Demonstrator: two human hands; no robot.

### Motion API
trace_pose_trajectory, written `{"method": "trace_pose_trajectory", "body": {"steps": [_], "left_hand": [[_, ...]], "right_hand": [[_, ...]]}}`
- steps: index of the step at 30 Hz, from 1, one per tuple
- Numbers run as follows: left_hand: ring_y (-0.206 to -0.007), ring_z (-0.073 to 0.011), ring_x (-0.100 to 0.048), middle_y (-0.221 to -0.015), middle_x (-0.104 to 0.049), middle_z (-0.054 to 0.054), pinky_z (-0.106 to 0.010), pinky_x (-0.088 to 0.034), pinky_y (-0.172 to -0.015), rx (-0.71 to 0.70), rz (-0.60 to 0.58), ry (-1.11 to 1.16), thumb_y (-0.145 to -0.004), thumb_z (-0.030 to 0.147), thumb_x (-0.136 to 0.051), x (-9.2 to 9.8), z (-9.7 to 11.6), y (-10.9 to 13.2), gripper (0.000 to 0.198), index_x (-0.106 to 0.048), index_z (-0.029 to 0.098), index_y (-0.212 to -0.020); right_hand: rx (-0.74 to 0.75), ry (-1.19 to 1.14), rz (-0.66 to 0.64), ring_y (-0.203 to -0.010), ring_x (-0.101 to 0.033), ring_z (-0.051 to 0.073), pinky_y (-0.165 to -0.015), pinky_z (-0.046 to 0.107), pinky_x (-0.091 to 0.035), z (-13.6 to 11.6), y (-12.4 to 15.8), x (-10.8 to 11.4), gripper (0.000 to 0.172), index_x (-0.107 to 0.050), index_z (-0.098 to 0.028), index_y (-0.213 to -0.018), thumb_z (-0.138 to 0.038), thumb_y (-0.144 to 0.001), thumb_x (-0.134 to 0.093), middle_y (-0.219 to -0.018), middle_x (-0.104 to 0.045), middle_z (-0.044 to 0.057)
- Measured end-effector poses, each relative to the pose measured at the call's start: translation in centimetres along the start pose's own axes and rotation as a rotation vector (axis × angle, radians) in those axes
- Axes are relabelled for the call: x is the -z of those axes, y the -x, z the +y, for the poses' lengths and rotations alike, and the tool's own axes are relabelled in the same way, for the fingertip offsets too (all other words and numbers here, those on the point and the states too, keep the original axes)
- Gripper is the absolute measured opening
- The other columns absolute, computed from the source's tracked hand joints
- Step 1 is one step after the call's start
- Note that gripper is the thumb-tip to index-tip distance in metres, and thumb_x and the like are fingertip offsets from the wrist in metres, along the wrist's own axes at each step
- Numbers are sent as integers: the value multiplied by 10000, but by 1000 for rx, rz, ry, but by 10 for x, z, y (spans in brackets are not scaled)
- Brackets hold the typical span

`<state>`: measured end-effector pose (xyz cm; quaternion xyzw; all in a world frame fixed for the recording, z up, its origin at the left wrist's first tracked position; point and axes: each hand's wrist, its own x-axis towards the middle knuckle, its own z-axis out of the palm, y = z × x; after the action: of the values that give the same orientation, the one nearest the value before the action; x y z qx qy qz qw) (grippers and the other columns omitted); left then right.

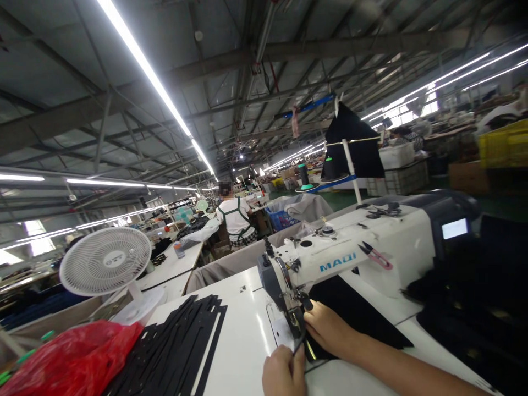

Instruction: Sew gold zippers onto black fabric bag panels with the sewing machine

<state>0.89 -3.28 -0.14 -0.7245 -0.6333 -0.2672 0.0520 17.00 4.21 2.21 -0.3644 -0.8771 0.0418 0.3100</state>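
Note:
A white sewing machine (330, 256) with blue lettering stands before me, its needle area at its left end. My left hand (284, 371) is closed at the near side of the needle area, pinching the end of a thin black strip (300, 342). Just right of the needle, my right hand (328, 328) has its fingers curled close to the presser foot; what they grip is hidden. Black fabric (358, 308) lies flat under the machine arm, behind my right hand and forearm.
Cut black strips (173, 341) lie piled at left, by a red plastic bag (78, 357) and a white fan (109, 261). Pink-handled thread snips (376, 256) are on the machine. Thread spools (304, 176) stand behind. A person (237, 217) sits farther ahead.

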Motion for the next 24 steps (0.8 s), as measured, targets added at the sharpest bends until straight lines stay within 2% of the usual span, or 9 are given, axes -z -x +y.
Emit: {"method": "trace_pose_trajectory", "body": {"steps": [3,5,7,10,12,14,18,20,24], "left_hand": [[-805,-200,-628,-859,-660,-76,-301,-500,-684,-236,88,170,-838,195,-411,-3,0,3,224,-634,197,-822],[-905,-216,-610,-989,-651,-77,-338,-499,-765,-365,131,219,-783,151,-452,-1,1,5,258,-621,210,-969],[-852,-226,-612,-939,-655,-68,-370,-509,-737,-385,127,201,-778,141,-460,3,2,6,254,-614,216,-965],[-800,-226,-609,-916,-644,-87,-379,-526,-685,-328,147,165,-810,144,-455,9,3,6,241,-599,196,-995],[-907,-245,-604,-1030,-631,-119,-399,-532,-754,-378,158,160,-802,141,-474,10,4,5,311,-568,171,-1097],[-999,-255,-588,-1100,-625,-110,-438,-502,-864,-467,99,171,-774,129,-498,11,7,3,384,-546,174,-1153],[-983,-238,-602,-1014,-667,-70,-459,-445,-956,-464,-51,213,-758,103,-507,15,18,-1,274,-609,183,-1000],[-934,-234,-614,-946,-676,-71,-447,-470,-921,-446,-81,220,-776,102,-497,18,21,-3,192,-621,176,-904],[-886,-233,-618,-899,-668,-84,-441,-494,-862,-438,-102,238,-807,111,-464,23,23,-5,165,-612,169,-850]], "right_hand": [[-29,-123,-4,-775,-558,175,-666,259,-406,4,0,-4,164,-576,-154,-758,-53,-743,-447,-818,-613,51],[-58,-198,-10,-720,-558,156,-620,235,-392,6,2,-7,165,-568,-163,-733,-48,-728,-449,-784,-620,26],[-108,-247,-7,-667,-543,145,-584,225,-371,7,3,-10,162,-553,-164,-671,-44,-708,-450,-725,-608,11],[-195,-281,5,-588,-492,135,-532,223,-332,8,3,-13,161,-506,-161,-554,-62,-678,-480,-610,-549,-5],[-228,-297,5,-571,-477,128,-520,218,-320,7,2,-12,174,-506,-162,-531,-83,-686,-499,-585,-530,-13],[-247,-309,-6,-573,-485,125,-525,212,-322,6,1,-9,170,-542,-163,-542,-91,-693,-512,-587,-541,-17],[-293,-296,-47,-581,-521,124,-540,214,-320,4,0,-4,175,-609,-172,-562,-100,-702,-533,-602,-589,-12],[-339,-260,-54,-587,-535,129,-544,224,-310,5,-3,-3,185,-621,-174,-574,-132,-730,-532,-616,-607,0],[-474,-157,-45,-667,-581,173,-567,247,-309,8,-12,-9,186,-657,-166,-671,-218,-785,-519,-705,-648,49]]}}
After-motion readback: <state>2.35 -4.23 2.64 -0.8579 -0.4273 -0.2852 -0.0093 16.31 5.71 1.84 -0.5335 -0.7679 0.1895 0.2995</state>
